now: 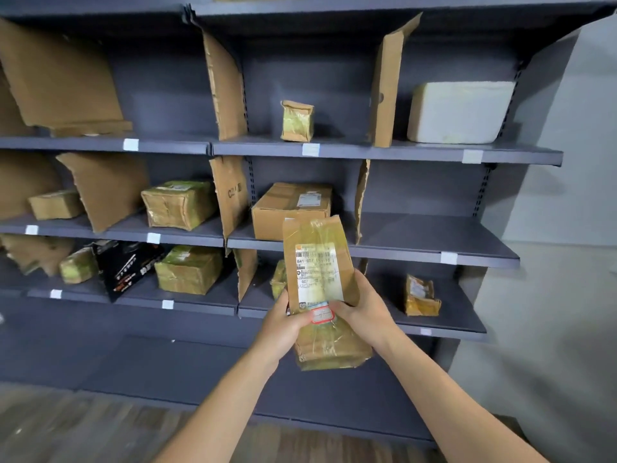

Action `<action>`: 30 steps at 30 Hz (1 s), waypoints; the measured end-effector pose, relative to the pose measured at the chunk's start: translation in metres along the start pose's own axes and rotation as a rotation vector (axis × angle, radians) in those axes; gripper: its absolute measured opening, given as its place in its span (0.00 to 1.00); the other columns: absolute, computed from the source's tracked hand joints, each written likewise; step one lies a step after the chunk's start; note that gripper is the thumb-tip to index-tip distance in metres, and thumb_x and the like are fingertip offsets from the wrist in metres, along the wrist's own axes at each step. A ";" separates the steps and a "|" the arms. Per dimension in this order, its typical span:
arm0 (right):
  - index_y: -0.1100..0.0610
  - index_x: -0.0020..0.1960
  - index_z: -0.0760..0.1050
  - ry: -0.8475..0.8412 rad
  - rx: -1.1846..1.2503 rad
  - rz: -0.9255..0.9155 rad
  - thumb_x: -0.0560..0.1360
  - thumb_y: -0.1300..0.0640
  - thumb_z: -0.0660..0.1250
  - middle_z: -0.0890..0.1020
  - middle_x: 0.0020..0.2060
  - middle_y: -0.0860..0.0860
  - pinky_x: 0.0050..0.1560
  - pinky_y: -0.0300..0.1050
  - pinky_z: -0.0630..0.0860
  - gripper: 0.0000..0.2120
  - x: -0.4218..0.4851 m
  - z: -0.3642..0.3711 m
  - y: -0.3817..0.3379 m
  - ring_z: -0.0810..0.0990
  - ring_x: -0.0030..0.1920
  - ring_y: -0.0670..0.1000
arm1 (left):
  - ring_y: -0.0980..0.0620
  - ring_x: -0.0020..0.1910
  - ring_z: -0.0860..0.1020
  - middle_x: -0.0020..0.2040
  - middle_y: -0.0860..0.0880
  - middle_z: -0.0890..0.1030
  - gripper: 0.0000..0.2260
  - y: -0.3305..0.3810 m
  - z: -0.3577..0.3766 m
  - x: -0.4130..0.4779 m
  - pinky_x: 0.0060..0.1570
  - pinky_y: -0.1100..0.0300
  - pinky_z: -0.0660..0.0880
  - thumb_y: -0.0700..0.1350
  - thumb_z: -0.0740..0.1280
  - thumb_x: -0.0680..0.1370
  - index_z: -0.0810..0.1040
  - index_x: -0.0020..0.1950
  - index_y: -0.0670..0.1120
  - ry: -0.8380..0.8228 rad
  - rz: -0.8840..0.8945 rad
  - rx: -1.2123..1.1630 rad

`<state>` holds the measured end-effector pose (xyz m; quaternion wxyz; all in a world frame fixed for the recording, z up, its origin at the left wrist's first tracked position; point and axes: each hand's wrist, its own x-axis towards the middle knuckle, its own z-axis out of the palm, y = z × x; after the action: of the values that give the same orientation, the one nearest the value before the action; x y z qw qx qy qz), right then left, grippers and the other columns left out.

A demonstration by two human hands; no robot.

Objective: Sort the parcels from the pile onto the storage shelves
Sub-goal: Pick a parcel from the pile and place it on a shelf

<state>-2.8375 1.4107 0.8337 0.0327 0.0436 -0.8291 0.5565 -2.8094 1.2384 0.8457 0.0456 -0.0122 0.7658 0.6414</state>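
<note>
The person faces the shelves [434,235] and holds one parcel [320,285] upright at centre frame, its label [315,262] turned toward them. The left hand [283,325] grips its lower left edge and the right hand [364,312] its lower right, fingers curled round the sides and both thumbs pressed on the front by a red-edged sticker [322,315]. This looks like the reading step, checking the label before choosing a bay. Just behind the parcel a brown box [287,208] sits on the middle shelf. The next move likely calls for matching the code to a shelf tag [449,257], then reaching in and setting the parcel down without knocking the cardboard dividers [362,198].
</note>
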 end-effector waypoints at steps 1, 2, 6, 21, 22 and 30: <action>0.40 0.71 0.64 -0.016 0.006 -0.013 0.65 0.39 0.72 0.77 0.63 0.43 0.62 0.55 0.77 0.36 0.010 0.004 -0.001 0.77 0.62 0.46 | 0.61 0.53 0.80 0.57 0.58 0.82 0.22 0.003 -0.004 0.003 0.47 0.67 0.75 0.38 0.68 0.78 0.72 0.69 0.55 0.025 0.002 -0.012; 0.39 0.72 0.63 -0.038 0.012 -0.028 0.65 0.37 0.71 0.76 0.64 0.43 0.63 0.55 0.77 0.38 0.019 0.008 -0.004 0.77 0.62 0.46 | 0.62 0.52 0.80 0.56 0.59 0.81 0.23 0.005 -0.008 0.006 0.44 0.68 0.75 0.38 0.68 0.78 0.72 0.70 0.55 0.049 0.005 -0.021; 0.41 0.75 0.60 -0.117 0.039 -0.081 0.68 0.40 0.72 0.75 0.65 0.43 0.64 0.53 0.75 0.39 0.046 0.034 -0.009 0.76 0.63 0.46 | 0.65 0.49 0.80 0.56 0.58 0.81 0.22 0.004 -0.028 0.012 0.39 0.71 0.74 0.36 0.67 0.78 0.72 0.68 0.56 0.162 0.001 -0.056; 0.41 0.75 0.61 -0.318 0.014 -0.180 0.71 0.45 0.74 0.75 0.64 0.44 0.65 0.49 0.73 0.37 0.075 0.183 -0.070 0.75 0.64 0.46 | 0.58 0.53 0.80 0.53 0.55 0.82 0.18 -0.022 -0.168 -0.013 0.45 0.64 0.73 0.38 0.65 0.78 0.75 0.63 0.57 0.397 -0.061 -0.103; 0.41 0.74 0.62 -0.327 0.012 -0.189 0.71 0.45 0.74 0.76 0.64 0.44 0.65 0.48 0.73 0.36 0.073 0.196 -0.078 0.75 0.63 0.45 | 0.58 0.53 0.80 0.53 0.56 0.82 0.18 -0.025 -0.183 -0.017 0.45 0.64 0.73 0.38 0.65 0.78 0.75 0.63 0.57 0.402 -0.059 -0.107; 0.41 0.75 0.63 -0.389 0.051 -0.217 0.71 0.48 0.75 0.78 0.63 0.42 0.65 0.49 0.74 0.36 0.050 0.361 -0.163 0.77 0.62 0.45 | 0.58 0.53 0.80 0.55 0.57 0.82 0.20 -0.053 -0.353 -0.064 0.43 0.65 0.74 0.38 0.65 0.79 0.74 0.66 0.58 0.487 -0.012 -0.162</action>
<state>-2.8714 1.0132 0.8524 -0.0692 0.2398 -0.7958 0.5518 -2.7606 0.8788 0.8601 -0.1376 -0.1745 0.7003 0.6784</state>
